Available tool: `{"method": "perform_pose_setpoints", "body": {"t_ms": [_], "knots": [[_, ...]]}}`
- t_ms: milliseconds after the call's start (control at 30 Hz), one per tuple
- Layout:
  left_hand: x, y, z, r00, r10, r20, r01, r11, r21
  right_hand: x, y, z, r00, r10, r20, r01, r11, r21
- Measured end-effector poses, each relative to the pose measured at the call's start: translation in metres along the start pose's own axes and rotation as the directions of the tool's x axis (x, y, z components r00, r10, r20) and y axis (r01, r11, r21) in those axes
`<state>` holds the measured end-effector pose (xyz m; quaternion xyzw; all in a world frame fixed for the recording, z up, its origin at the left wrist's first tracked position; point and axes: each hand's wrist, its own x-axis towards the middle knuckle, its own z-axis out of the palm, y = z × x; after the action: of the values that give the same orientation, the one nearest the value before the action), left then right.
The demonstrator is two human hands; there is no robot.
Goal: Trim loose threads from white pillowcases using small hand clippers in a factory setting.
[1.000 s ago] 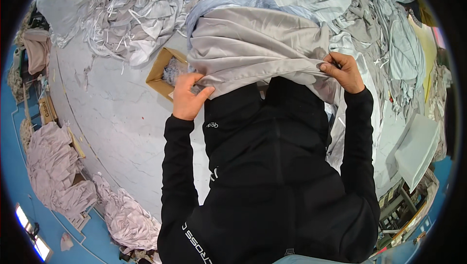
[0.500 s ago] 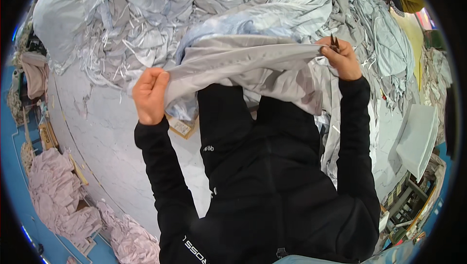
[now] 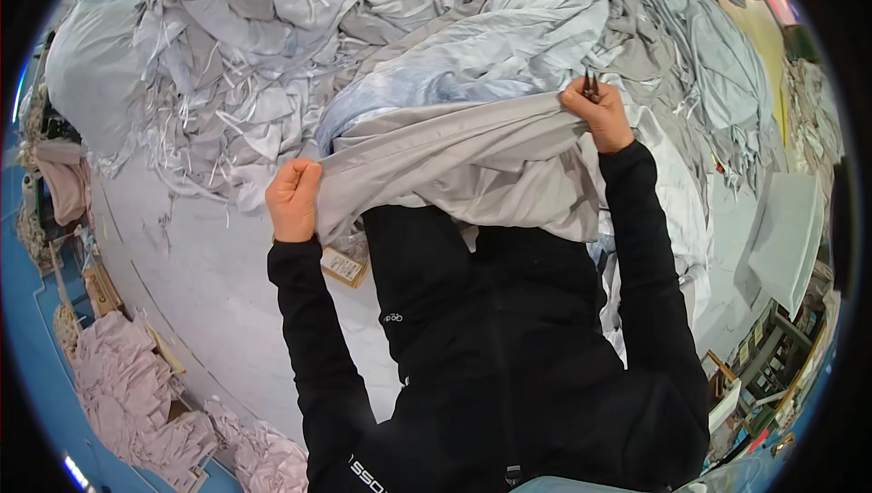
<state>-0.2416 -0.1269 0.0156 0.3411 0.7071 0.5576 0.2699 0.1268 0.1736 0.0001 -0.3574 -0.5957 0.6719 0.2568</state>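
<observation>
A light grey cloth (image 3: 454,152) is stretched across my lap, its long hemmed edge running from one fist to the other. My left hand (image 3: 294,200) is closed on the left end of that edge. At the right end, my right hand (image 3: 601,115) pinches the cloth between thumb and fingers. Dark pointed blades, like those of thread snips (image 3: 591,87), stick up out of the same right fist; their handles are hidden in it. The lower part of the cloth hangs in loose folds over my black-clad thighs. Bluish fabric (image 3: 400,93) lies just beyond it.
A large heap of grey and pale blue fabric (image 3: 272,48) with white strips fills the far side. A small cardboard piece with a label (image 3: 345,268) lies by my left leg. Pink crumpled fabric (image 3: 127,384) is at lower left, a pale panel (image 3: 786,243) at right.
My hands have come closer together, the right one shifting left and the left one shifting right and slightly nearer. The cloth's edge is less spread, and its folds hang lower over my legs.
</observation>
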Motion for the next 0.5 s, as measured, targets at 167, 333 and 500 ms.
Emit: {"method": "perform_pose_setpoints", "body": {"t_ms": [167,333,500], "knots": [[0.003,0.007,-0.002,0.999,-0.034,0.008,0.034,0.996,0.079,0.002,0.002,0.000,0.997,-0.011,-0.071,0.002,0.993,-0.121],[0.004,0.004,-0.009,0.989,-0.145,0.041,0.142,0.987,0.071,0.007,0.012,-0.012,0.999,0.005,-0.044,-0.011,0.989,-0.147],[-0.002,0.004,-0.020,0.977,-0.199,0.075,0.196,0.980,0.037,0.013,0.023,-0.017,1.000,0.028,-0.014,-0.030,0.991,-0.130]]}}
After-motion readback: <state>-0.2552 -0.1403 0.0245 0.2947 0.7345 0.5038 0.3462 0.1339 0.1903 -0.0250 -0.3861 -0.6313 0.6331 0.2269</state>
